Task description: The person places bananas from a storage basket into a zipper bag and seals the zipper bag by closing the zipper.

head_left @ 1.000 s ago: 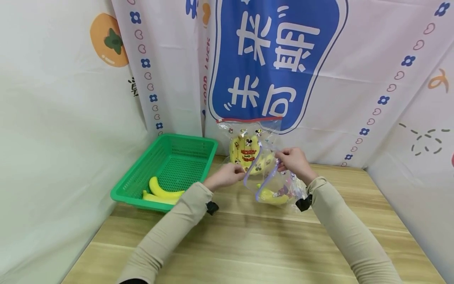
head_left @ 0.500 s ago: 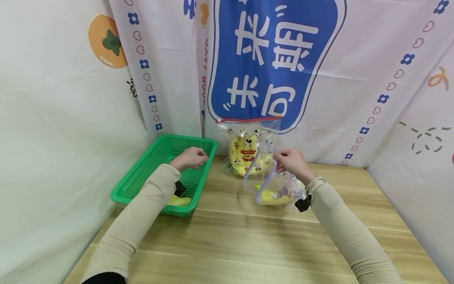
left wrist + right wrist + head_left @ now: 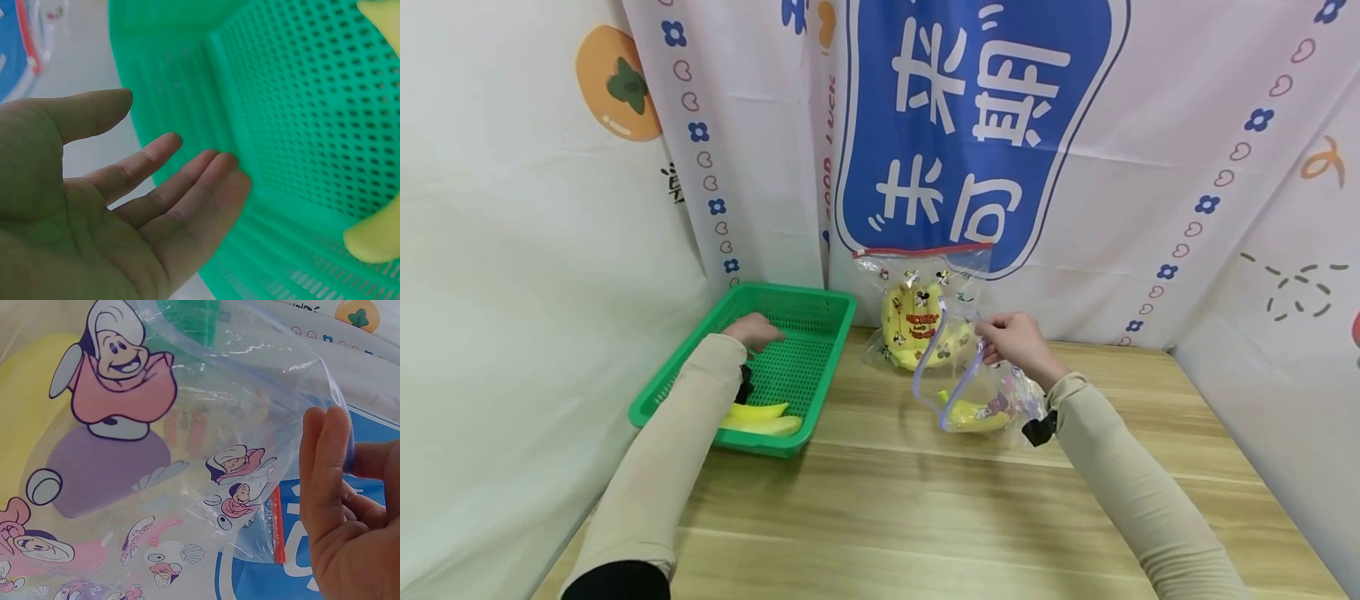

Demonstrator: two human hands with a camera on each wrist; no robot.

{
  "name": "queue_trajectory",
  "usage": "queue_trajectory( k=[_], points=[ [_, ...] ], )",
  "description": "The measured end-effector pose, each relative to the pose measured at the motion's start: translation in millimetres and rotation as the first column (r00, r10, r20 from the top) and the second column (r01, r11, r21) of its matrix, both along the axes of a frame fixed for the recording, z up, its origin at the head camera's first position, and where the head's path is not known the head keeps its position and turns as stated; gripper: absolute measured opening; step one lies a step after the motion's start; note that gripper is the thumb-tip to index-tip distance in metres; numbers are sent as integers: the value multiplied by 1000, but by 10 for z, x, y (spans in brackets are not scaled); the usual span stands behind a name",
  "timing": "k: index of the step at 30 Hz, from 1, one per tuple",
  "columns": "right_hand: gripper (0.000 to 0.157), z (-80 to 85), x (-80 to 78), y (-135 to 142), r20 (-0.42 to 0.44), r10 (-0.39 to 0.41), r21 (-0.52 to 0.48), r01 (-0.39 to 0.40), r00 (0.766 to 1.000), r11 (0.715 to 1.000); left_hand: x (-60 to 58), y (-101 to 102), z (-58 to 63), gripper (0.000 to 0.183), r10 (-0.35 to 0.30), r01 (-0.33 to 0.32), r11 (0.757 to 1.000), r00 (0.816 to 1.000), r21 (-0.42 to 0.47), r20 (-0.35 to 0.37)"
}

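Left hand [image 3: 755,332] over a green basket [image 3: 793,362], fingers loosely spread, 2 bananas [image 3: 767,425] at its near end, right hand [image 3: 1015,337] with fingers pinching a clear purple-edged bag [image 3: 985,385], 1 banana [image 3: 976,416] inside, on the tabletop [image 3: 925,517], red-zip bag [image 3: 913,312] behind.

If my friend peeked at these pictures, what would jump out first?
Probably the big blue-and-white sign on the back curtain. Then the bright green basket, on the left of the table, with yellow bananas in it. Near the middle, the right hand holds a clear, purple-edged bag with a banana inside.
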State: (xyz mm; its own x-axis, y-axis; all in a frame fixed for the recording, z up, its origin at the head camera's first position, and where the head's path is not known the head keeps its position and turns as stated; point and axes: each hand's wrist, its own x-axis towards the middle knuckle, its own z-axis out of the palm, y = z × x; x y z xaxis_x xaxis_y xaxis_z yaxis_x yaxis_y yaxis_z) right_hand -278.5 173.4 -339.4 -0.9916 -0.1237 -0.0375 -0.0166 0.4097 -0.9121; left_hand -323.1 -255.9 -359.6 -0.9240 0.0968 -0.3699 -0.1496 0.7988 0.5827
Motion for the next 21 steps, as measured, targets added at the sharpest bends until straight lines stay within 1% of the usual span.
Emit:
queue_trajectory(
  k=[1, 3, 6, 8, 10, 15, 19, 21],
  points=[
    [28, -3, -3, 1, -2, 4, 1, -4, 1000, 1000, -18, -45, -7, 28, 0, 0, 1000, 1000, -21, 5],
    [28, -3, -7, 0, -2, 3, -4, -3, 1000, 1000, -47, -132, -26, 33, 8, -7, 998, 1000, -55, 21],
    [28, -8, -20, 1, -7, 4, -17, -4, 1000, 1000, -62, -254, -53, 52, 4, 0, 994, 999, -111, 38],
    [28, -11, -28, 3, -8, 3, -19, -3, 1000, 1000, -63, -323, -65, 61, -4, 13, 989, 998, -146, 59],
    [29, -17, -36, 7, -8, 5, -16, -5, 1000, 1000, -64, -381, -81, 61, -4, 18, 986, 996, -167, 84],
    [29, -17, -41, 9, 0, 7, -13, -7, 1000, 1000, -83, -490, -149, 61, 8, 14, 987, 991, -160, 137],
    [28, -22, -38, 5, -2, 8, 2, -8, 1000, 1000, -113, -553, -212, 61, -19, 52, 981, 985, -189, 169],
    [27, -25, -35, 4, -1, 9, 7, -9, 1000, 1000, -114, -564, -228, 61, -15, 50, 981, 983, -188, 183]
  ],
)
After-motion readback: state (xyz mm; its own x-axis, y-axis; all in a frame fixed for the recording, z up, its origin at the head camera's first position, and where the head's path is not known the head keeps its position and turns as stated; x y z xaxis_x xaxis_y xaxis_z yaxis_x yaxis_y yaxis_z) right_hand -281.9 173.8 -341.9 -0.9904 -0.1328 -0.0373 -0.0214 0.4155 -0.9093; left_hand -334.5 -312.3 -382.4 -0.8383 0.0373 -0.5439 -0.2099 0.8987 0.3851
